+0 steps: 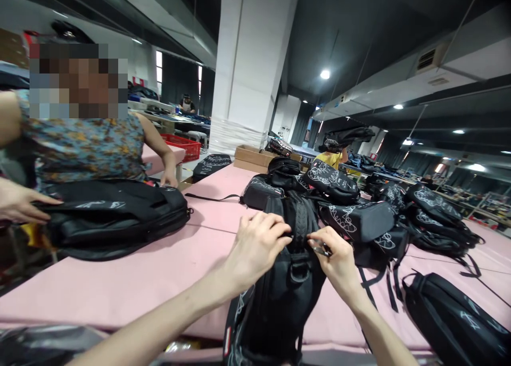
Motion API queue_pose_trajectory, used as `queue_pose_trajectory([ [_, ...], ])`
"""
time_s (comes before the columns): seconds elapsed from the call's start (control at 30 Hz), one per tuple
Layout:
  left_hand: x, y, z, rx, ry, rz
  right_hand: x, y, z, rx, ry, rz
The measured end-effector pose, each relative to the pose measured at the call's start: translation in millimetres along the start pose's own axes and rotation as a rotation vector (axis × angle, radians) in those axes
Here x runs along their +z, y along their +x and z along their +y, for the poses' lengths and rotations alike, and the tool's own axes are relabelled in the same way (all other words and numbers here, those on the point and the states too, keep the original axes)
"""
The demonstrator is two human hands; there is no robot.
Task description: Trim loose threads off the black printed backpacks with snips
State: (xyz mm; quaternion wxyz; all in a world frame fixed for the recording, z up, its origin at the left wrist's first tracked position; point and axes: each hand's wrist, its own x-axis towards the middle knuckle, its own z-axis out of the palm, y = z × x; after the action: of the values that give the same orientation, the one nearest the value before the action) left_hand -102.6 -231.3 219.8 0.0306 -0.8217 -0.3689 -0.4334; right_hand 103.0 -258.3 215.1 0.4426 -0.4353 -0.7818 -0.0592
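Observation:
A black backpack (295, 297) stands upright on the pink-topped table right in front of me, its padded strap or handle (301, 222) and a metal-like ring (300, 270) facing up. My left hand (259, 246) is closed on the backpack's upper left edge, fingers curled over the fabric. On the other side, my right hand (337, 257) pinches close to the handle. It holds a small shiny tool (320, 247) that looks like thread snips, partly hidden by the fingers. The fingertips of both hands are near the handle's seam.
Across the table (159, 281) at left, a person in a patterned top handles another black backpack (120, 217). A pile of black backpacks with white scribble prints (351, 217) lies ahead and right. One more bag (455, 318) rests at near right. Behind are a cardboard box (251, 159) and a white pillar (253, 62).

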Motion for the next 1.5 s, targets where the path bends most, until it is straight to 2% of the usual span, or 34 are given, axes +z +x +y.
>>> queue_pose_trajectory([
  [0.1,0,11,11,0.094,0.110,-0.119,-2,2,-1,-0.005,-0.005,-0.024],
  [0.17,2,21,10,0.054,0.008,-0.182,-4,5,-2,-0.012,-0.027,-0.050],
  [0.33,11,38,0,-0.265,-0.696,-0.172,-5,20,-10,-0.014,-0.174,-0.140],
  [0.4,10,39,1,-0.364,-0.855,-0.179,-4,25,-12,-0.016,-0.192,-0.156],
  [0.53,-1,36,13,-0.406,-0.939,-0.239,1,24,-14,0.047,-0.225,-0.113],
  [0.63,-2,34,22,-0.425,-0.894,-0.158,4,21,-17,0.087,-0.276,-0.084],
  [0.73,2,32,26,-0.514,-0.907,-0.086,4,19,-18,0.098,-0.298,-0.060],
  [0.87,0,28,24,-0.635,-1.147,-0.213,-2,13,-18,0.137,-0.162,-0.056],
  [1.0,-5,20,21,-0.568,-1.115,-0.170,-7,4,-15,0.166,0.074,0.037],
  [1.1,-4,16,22,-0.499,-1.077,-0.216,-9,8,-4,0.243,0.153,0.085],
  [1.33,-4,8,32,-0.404,-0.998,-0.315,2,60,54,0.445,0.312,0.198],
  [1.4,-7,11,23,-0.385,-0.953,-0.362,8,68,63,0.475,0.381,0.214],
  [1.5,-13,30,-7,-0.421,-0.798,-0.389,8,63,63,0.502,0.452,0.231],
])
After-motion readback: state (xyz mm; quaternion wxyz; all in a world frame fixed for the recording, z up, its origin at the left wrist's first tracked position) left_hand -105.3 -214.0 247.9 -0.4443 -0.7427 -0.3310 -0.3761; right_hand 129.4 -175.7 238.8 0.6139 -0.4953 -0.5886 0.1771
